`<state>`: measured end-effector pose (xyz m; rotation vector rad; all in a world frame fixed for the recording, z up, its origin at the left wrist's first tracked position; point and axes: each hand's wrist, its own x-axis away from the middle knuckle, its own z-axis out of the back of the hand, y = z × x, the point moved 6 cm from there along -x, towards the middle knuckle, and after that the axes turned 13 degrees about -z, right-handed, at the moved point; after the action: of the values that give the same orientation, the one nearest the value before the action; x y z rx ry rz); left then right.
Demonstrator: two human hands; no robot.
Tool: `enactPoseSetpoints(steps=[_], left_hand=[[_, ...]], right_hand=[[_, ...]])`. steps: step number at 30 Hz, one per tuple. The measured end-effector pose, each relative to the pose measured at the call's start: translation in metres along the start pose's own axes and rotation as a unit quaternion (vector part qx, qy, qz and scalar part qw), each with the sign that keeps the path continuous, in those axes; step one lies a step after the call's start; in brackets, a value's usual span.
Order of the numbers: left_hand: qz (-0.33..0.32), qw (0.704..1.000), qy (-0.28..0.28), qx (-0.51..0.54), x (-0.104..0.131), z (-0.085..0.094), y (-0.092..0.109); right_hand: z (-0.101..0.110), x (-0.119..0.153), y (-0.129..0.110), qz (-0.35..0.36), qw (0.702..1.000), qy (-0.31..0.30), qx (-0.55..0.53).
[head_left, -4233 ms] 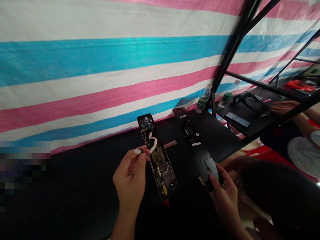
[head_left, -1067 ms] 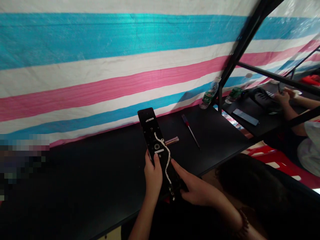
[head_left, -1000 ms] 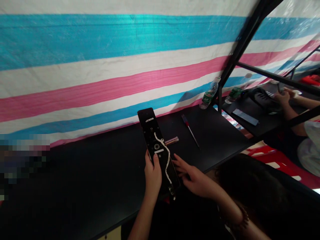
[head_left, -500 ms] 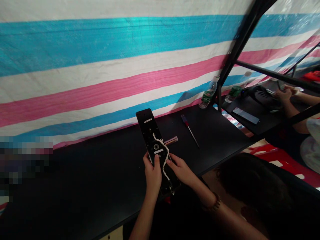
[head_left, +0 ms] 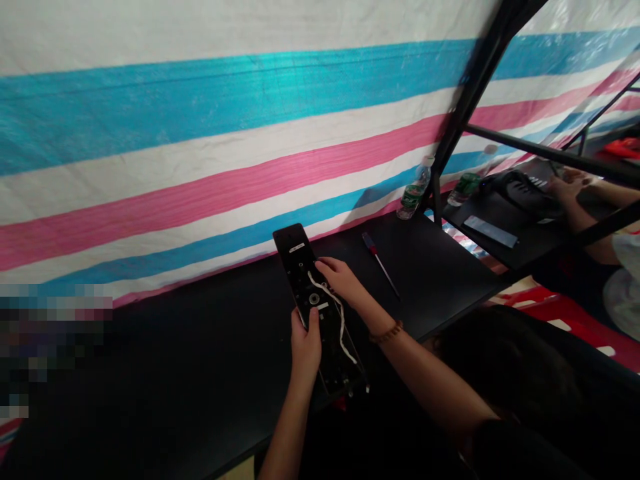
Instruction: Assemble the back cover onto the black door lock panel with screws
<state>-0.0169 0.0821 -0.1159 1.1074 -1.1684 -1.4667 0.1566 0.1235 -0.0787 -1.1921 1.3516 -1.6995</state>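
A long black panel (head_left: 296, 265) with white labels and a round fitting lies tilted over the front part of the black table. My left hand (head_left: 306, 337) grips its left edge, thumb on top. A white cable (head_left: 343, 330) runs along the panel's right side, and its lower end lies near the panel's bottom. At the cable's upper end is my right hand (head_left: 337, 277), its fingers closed together at the panel's right edge; what they pinch is too small to make out. A screwdriver (head_left: 381, 265) with a blue and red handle rests to the right.
A plastic bottle (head_left: 411, 200) stands at the table's (head_left: 200, 347) back right corner, beside a black metal frame (head_left: 453, 133). Beyond it, another person's hands (head_left: 570, 187) are over a second table with a bottle, a black device and a pale flat box (head_left: 491, 231). A striped sheet hangs behind.
My right hand has moved up from the panel's lower right edge to the cable's upper end. The cable's lower end has shifted right. My left hand keeps its grip.
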Motion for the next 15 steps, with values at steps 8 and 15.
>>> enactPoseSetpoints(steps=[8, 15], left_hand=[[0.005, 1.0, -0.025, 0.013, -0.001, -0.002, 0.004], [-0.074, 0.988, 0.046, -0.128, 0.001, 0.084, 0.012]], right_hand=[[-0.019, -0.019, -0.013, 0.038, 0.997, 0.014, 0.073], [0.071, -0.015, -0.023, 0.019, 0.959, 0.203, 0.196]])
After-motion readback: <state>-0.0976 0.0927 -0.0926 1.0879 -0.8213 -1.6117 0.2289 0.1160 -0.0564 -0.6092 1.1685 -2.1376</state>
